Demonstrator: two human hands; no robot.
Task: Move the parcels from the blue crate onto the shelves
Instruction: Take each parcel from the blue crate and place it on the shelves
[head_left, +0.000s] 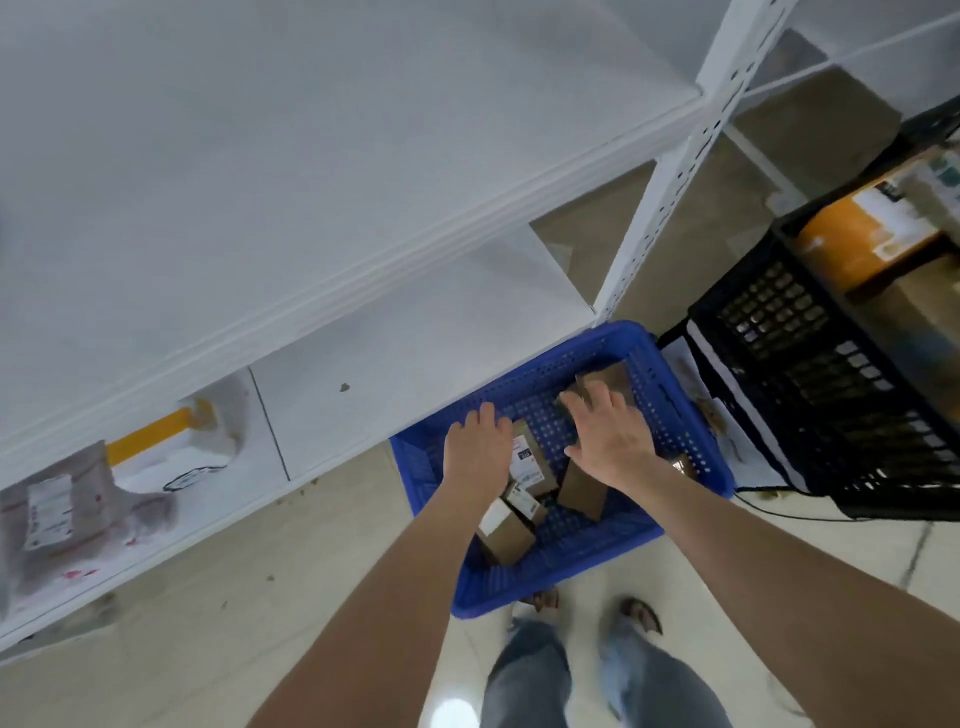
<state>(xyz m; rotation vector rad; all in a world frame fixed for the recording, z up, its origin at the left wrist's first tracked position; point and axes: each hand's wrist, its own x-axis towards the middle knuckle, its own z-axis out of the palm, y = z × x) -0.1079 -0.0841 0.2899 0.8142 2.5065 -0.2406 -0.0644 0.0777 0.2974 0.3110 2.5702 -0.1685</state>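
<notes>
- Arms (410, 597) reach down into the crate (550, 577); left hand (478, 449) and right hand (610, 439) have loose, spread fingers and hold nothing
- Parcels (527, 462) lie under and between the hands; shelves (415, 364) stand just left
- Grab one parcel by its sides; lift straight up

Counted one blue crate (550, 587), one black crate (810, 374), at least five brown parcels (582, 491), two soft bags (57, 514), two shelves (363, 156), one left hand (478, 449) and one right hand (608, 436)

Blue perforated crate (571, 582) on floor, small brown cardboard parcels (506, 535) jumbled inside, white shelves (363, 374) just beside
</notes>
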